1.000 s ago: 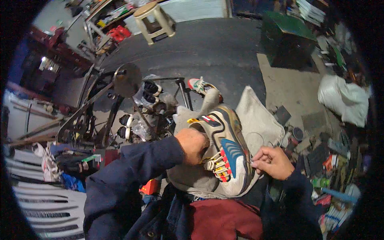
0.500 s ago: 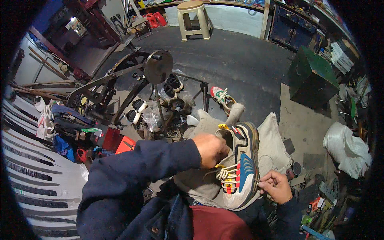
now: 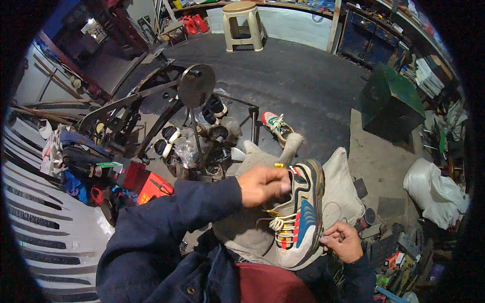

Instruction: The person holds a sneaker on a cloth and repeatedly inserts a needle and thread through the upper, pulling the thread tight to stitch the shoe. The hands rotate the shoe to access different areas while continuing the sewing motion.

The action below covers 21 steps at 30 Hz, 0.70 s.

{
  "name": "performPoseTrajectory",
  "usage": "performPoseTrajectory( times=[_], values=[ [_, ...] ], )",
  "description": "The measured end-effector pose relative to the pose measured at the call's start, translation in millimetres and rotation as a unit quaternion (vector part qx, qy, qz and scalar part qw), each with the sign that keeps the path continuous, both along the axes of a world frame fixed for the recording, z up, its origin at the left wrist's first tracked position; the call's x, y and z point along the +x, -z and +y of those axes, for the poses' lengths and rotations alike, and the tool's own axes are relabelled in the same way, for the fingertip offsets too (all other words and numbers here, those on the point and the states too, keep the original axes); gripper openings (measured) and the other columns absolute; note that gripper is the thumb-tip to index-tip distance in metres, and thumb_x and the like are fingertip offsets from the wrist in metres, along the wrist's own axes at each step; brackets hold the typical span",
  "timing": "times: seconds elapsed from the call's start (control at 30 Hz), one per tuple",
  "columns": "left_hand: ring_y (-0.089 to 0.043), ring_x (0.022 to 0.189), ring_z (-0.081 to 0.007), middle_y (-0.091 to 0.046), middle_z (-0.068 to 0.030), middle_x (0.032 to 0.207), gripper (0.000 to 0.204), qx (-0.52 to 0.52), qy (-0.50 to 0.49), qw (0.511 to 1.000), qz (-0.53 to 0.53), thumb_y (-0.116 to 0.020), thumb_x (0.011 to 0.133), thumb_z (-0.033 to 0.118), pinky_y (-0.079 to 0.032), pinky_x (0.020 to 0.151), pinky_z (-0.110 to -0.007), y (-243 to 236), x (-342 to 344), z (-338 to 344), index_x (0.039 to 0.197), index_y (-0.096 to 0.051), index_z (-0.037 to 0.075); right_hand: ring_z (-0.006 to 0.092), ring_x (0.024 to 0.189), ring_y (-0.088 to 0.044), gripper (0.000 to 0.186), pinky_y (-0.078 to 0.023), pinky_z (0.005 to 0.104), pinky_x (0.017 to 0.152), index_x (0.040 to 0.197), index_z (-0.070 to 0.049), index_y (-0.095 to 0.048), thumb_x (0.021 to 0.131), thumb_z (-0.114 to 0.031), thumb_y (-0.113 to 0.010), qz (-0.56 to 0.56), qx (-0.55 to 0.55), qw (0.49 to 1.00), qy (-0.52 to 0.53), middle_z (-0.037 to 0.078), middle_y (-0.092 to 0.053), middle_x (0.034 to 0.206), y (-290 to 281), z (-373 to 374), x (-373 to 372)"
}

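Observation:
A sneaker (image 3: 305,222) in beige, blue, red and black lies across my lap on a grey cloth (image 3: 247,222), its toe toward me. At the shoe's opening is my left hand (image 3: 263,187), smeared by motion, so what its fingers do is unclear. My right hand (image 3: 343,242) is closed in a pinch against the outer edge of the sole near the toe; whatever it grips is too small to name. A thin thread-like loop (image 3: 332,206) curves over the cloth just above that hand. Pale laces cross the sneaker's front.
Another sneaker (image 3: 277,124), red, green and white, lies on the floor beyond the cloth. A metal machine with a round wheel (image 3: 196,86) stands left. A green box (image 3: 393,103) and white sack (image 3: 435,192) are at the right; a stool (image 3: 243,26) stands far off.
My left hand has drawn its fingers out from the shoe's opening, up and slightly left. The right hand keeps its pinch by the sole; the whole view has shifted a little.

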<state>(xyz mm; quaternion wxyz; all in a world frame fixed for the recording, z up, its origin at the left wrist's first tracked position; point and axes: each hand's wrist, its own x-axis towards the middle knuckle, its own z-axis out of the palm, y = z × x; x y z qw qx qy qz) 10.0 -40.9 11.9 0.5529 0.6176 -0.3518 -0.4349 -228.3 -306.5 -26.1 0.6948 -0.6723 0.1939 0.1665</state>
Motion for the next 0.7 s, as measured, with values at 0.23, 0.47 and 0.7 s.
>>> performPoseTrajectory(
  times=[0.23, 0.47, 0.7],
  values=[
    [-0.066, 0.092, -0.0211, -0.075, -0.0109, 0.102, 0.067, 0.1, 0.242, 0.964, 0.034, -0.068, 0.094, 0.06, -0.052, 0.082, -0.036, 13.8, -5.8, -34.9, 0.112, -0.073, -0.005, 0.0083, 0.07, -0.066, 0.012, -0.053, 0.0233, 0.063, 0.097, 0.0, -0.064, 0.092, -0.002, -0.074, -0.013, 0.016, 1.0, -0.002, 0.005, -0.071, 0.085, -1.5, 1.8, 2.7],
    [-0.067, 0.097, -0.015, -0.073, -0.0055, 0.113, 0.042, 0.052, 0.223, 0.93, 0.289, -0.076, 0.095, 0.033, -0.055, 0.092, -0.033, 37.0, -19.8, -49.2, 0.122, -0.069, 0.003, 0.0061, 0.068, -0.063, 0.012, -0.05, 0.0224, 0.061, 0.097, 0.001, -0.064, 0.093, -0.003, -0.075, -0.013, -0.052, 0.998, -0.019, 0.003, -0.069, 0.077, -17.2, 5.7, 5.9],
    [-0.066, 0.092, -0.0128, -0.074, -0.0027, 0.109, 0.041, 0.075, 0.232, 0.906, 0.346, -0.076, 0.094, 0.037, -0.053, 0.086, -0.031, 51.4, -25.9, -45.5, 0.116, -0.073, 0.003, 0.0054, 0.067, -0.06, 0.012, -0.048, 0.0228, 0.06, 0.096, 0.002, -0.066, 0.089, -0.001, -0.075, -0.028, -0.166, 0.986, 0.024, 0.003, -0.068, 0.075, -12.6, 22.1, -2.2]
  ],
)
